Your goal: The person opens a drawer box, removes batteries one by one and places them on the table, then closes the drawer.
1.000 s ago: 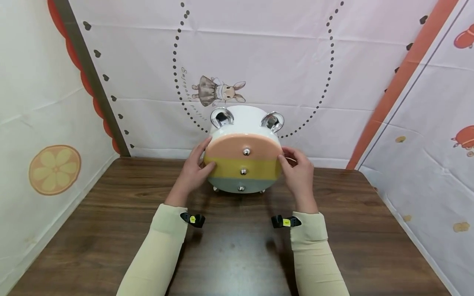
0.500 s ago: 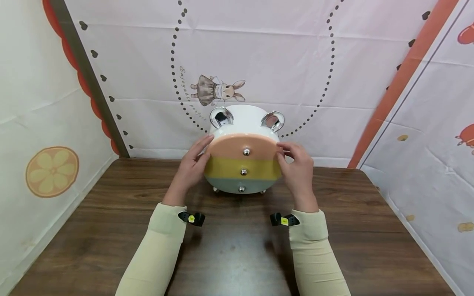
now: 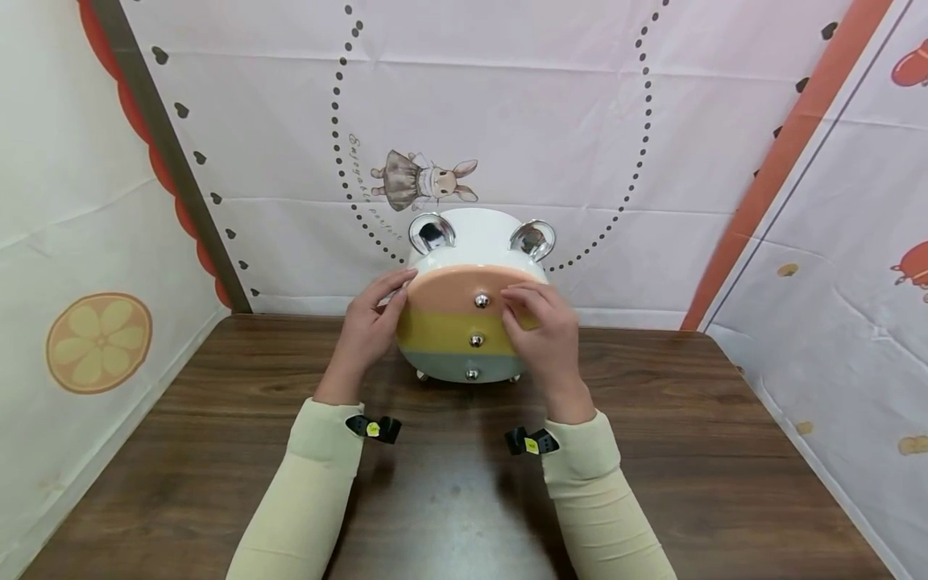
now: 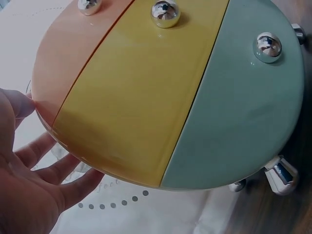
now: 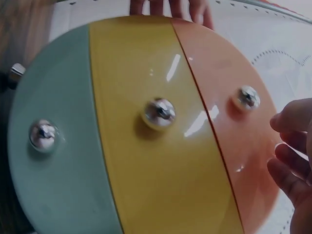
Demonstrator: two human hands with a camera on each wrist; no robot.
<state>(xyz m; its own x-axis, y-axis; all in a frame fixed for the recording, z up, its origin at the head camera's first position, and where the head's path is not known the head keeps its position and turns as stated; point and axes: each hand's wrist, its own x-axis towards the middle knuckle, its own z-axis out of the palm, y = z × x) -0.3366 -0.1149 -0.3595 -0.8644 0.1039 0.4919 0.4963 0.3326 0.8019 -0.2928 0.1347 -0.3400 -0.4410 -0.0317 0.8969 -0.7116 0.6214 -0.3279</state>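
A small rounded drawer chest [image 3: 449,326] stands at the back of the table, its front banded in peach, yellow and grey-green. Each band carries one silver ball knob: the top knob [image 3: 482,300], the middle knob [image 5: 159,113] and the bottom knob [image 4: 267,47]. My left hand [image 3: 368,326] rests against the chest's left edge, thumb at the peach band and fingers spread along the side. In front of the peach band, my right hand [image 3: 547,330] hovers just right of the top knob, fingers loosely bent with nothing between them.
Two silver ear-like discs [image 3: 431,234] rise from the white top of the chest, and short silver feet [image 4: 282,176] hold it up. Behind it hangs a printed cloth wall [image 3: 507,129]; similar cloth lines both sides of the brown wooden table [image 3: 449,483].
My right hand has left the chest's right edge and moved left across the front toward the top knob. The left hand has shifted slightly up and outward along its side.
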